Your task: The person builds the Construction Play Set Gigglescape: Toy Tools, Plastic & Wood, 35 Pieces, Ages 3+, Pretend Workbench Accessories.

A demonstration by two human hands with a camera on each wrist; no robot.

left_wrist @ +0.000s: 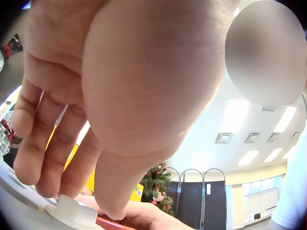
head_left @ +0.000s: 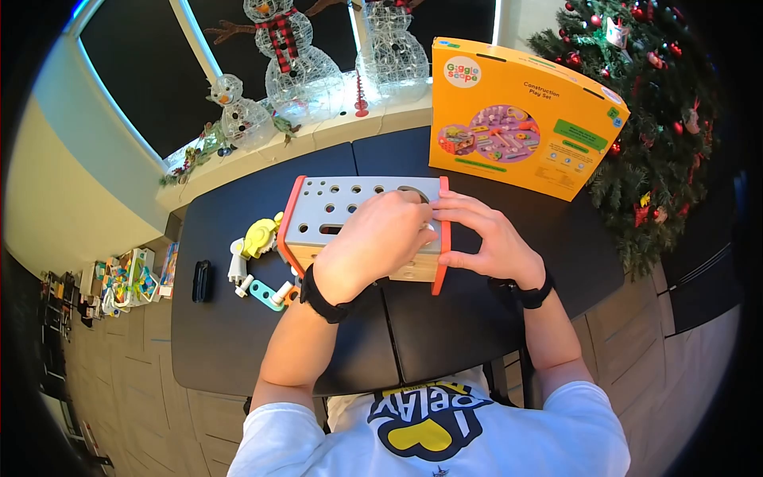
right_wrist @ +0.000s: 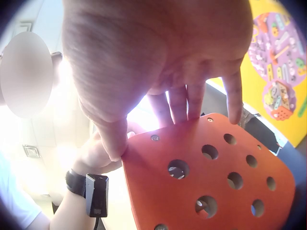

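A wooden toy toolbox (head_left: 318, 238) stands on the table, its grey holed top facing up and orange panels at both ends. Over the top's right part bends my left hand (head_left: 385, 234). Its thumb and index finger are about a blocky white toy piece (left_wrist: 74, 211) on the grey surface. My right hand (head_left: 489, 238) grips the right orange panel (right_wrist: 192, 167), thumb at the near edge and fingers along the upper edge. Through the panel's round holes, small parts of the inside show.
Left of the toolbox lie a yellow toy piece (head_left: 260, 237), a white toy piece (head_left: 237, 262) and a teal holed strip (head_left: 266, 294). A black case (head_left: 203, 281) is farther left. The yellow play-set box (head_left: 524, 119) stands behind, near a decorated tree (head_left: 652, 135).
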